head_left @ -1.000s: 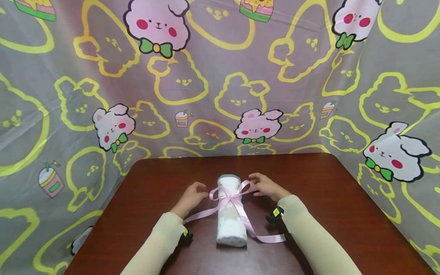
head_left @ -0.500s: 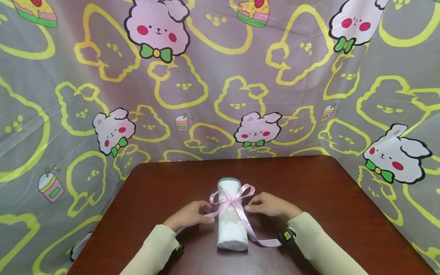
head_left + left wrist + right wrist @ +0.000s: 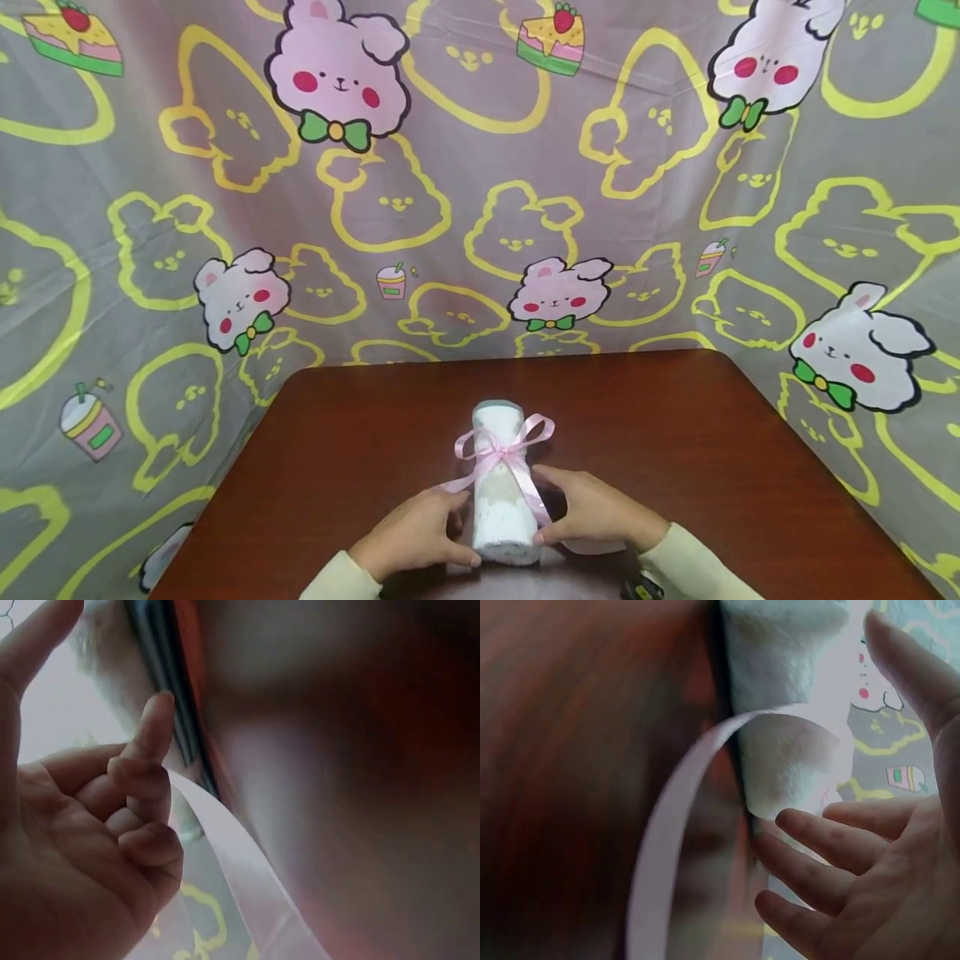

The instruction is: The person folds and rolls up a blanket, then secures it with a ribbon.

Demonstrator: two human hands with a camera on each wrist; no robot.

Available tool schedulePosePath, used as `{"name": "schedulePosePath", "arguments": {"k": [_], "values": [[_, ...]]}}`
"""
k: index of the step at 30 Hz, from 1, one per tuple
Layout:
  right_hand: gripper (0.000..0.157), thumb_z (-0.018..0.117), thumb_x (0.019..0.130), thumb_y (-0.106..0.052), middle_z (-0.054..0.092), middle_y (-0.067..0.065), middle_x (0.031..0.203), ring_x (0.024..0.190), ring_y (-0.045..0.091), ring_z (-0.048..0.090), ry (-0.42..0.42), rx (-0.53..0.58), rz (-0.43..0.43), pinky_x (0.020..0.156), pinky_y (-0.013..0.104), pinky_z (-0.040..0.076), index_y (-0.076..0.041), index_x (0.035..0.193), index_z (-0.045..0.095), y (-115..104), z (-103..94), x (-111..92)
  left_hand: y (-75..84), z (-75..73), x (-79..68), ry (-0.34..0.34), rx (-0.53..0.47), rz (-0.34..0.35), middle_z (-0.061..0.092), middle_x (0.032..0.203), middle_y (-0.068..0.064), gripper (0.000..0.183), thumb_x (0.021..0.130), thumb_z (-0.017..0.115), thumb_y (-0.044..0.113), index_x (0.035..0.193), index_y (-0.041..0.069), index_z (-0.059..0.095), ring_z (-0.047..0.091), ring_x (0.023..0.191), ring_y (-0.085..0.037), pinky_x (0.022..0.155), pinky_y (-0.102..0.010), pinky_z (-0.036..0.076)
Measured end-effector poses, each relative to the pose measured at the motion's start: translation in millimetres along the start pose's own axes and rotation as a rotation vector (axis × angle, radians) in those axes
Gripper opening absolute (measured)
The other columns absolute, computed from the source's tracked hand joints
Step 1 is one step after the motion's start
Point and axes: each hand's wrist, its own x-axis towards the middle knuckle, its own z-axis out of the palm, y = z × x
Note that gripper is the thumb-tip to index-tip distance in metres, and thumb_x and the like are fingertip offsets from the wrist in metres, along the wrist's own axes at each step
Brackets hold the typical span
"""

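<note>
A rolled white fluffy towel (image 3: 504,518) with a beige patch lies lengthwise on the table. Round its middle a pink ribbon (image 3: 501,455) is tied in a bow with two loops and long tails. My left hand (image 3: 416,533) is at the roll's near left side, its fingers loosely bent, as the left wrist view also shows beside a ribbon tail (image 3: 240,862). On the other side, my right hand (image 3: 603,512) has its thumb tip at the roll's near right edge. Relaxed, spread fingers (image 3: 810,881) reach beside the towel in the right wrist view. Firm contact cannot be told.
The brown wooden table (image 3: 360,425) has rounded far corners. A grey curtain (image 3: 465,167) with yellow outlines and white rabbit faces surrounds it at the back and both sides. One ribbon tail lies beneath the right hand, partly hidden.
Both hands have come down from beside the bow to the roll's near end, closer to its sides. The head view has tilted upward slightly. Towel and bow keep their place on the table.
</note>
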Motion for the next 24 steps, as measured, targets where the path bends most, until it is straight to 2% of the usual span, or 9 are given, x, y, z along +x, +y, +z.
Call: {"name": "schedulePosePath", "arguments": {"k": [3, 6, 9, 14, 21, 24], "values": [[0.103, 0.081, 0.065, -0.062, 0.056, 0.003, 0.134, 0.121, 0.019, 0.052, -0.02, -0.006, -0.008, 0.099, 0.044, 0.042, -0.007, 0.144, 0.044, -1.1, 6.5, -2.0, 4.7, 4.1, -0.7, 0.005, 0.018, 0.008, 0.055, 0.076, 0.017, 0.068, 0.066, 0.084, 0.052, 0.116, 0.011, 0.063, 0.049, 0.068, 0.0, 0.062, -0.021, 0.044], [0.105, 0.084, 0.062, -0.059, 0.054, -0.001, 0.135, 0.121, 0.015, 0.051, -0.034, -0.004, -0.015, 0.1, 0.041, 0.041, -0.013, 0.147, 0.041, -1.0, 11.9, -2.9, 7.1, 6.7, 0.0, -0.004, -0.02, 0.005, 0.056, 0.084, 0.018, 0.079, 0.067, 0.086, 0.046, 0.129, 0.007, 0.057, 0.052, 0.075, 0.0, 0.069, -0.022, 0.047], [0.105, 0.086, 0.061, -0.055, 0.055, -0.002, 0.135, 0.12, 0.015, 0.052, -0.026, 0.0, -0.019, 0.099, 0.041, 0.042, -0.014, 0.147, 0.042, -0.5, 13.6, -2.2, 8.2, 7.7, 3.6, -0.008, -0.049, 0.007, 0.057, 0.086, 0.018, 0.074, 0.067, 0.087, 0.041, 0.127, 0.009, 0.058, 0.053, 0.077, 0.0, 0.071, -0.023, 0.047], [0.103, 0.088, 0.06, -0.05, 0.055, -0.004, 0.135, 0.121, 0.015, 0.051, -0.017, 0.014, 0.018, 0.1, 0.042, 0.041, -0.018, 0.147, 0.042, 0.5, 10.9, -0.1, 9.6, 7.8, 11.6, -0.014, -0.057, 0.015, 0.054, 0.081, 0.017, 0.063, 0.067, 0.088, 0.039, 0.116, 0.012, 0.06, 0.051, 0.07, -0.001, 0.065, -0.02, 0.045], [0.1, 0.088, 0.06, -0.05, 0.058, -0.005, 0.13, 0.117, 0.013, 0.053, -0.011, 0.048, 0.005, 0.098, 0.041, 0.042, -0.018, 0.145, 0.045, 7.9, 7.2, 8.4, 8.4, 1.5, 21.5, -0.005, 0.07, 0.013, 0.062, 0.097, 0.01, 0.062, 0.067, 0.086, 0.047, 0.113, 0.014, 0.062, 0.053, 0.083, -0.002, 0.078, -0.027, 0.048], [0.1, 0.089, 0.06, -0.05, 0.059, -0.005, 0.128, 0.114, 0.012, 0.053, -0.009, 0.069, 0.005, 0.097, 0.041, 0.043, -0.018, 0.145, 0.045, 10.8, 6.8, 13.2, 6.0, -0.4, 24.8, -0.012, 0.057, -0.006, 0.063, 0.101, 0.009, 0.061, 0.067, 0.086, 0.046, 0.113, 0.015, 0.062, 0.053, 0.083, -0.004, 0.078, -0.029, 0.049]]}}
